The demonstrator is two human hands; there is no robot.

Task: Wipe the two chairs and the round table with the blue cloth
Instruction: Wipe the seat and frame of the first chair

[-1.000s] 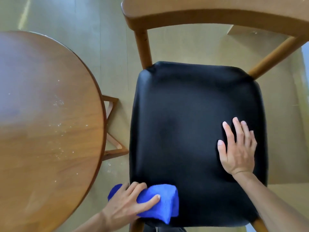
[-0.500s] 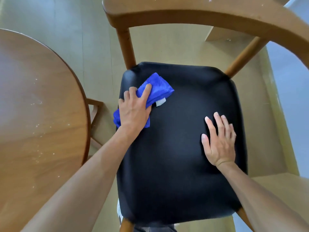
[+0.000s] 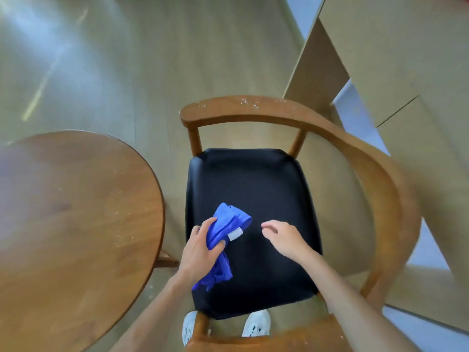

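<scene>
Blue cloth [image 3: 223,237], 1, bunched in left hand [image 3: 200,252] over 1 chair [image 3: 253,199].

Speckled round table [image 3: 76,224] beside chair [image 3: 253,199]

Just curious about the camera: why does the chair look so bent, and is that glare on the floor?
Head view: the wide-angle lens bows the chair rail; a pale glare streak crosses the floor upper left; the round table's far-left edge is smeared, and the right hand slightly blurred.
</scene>
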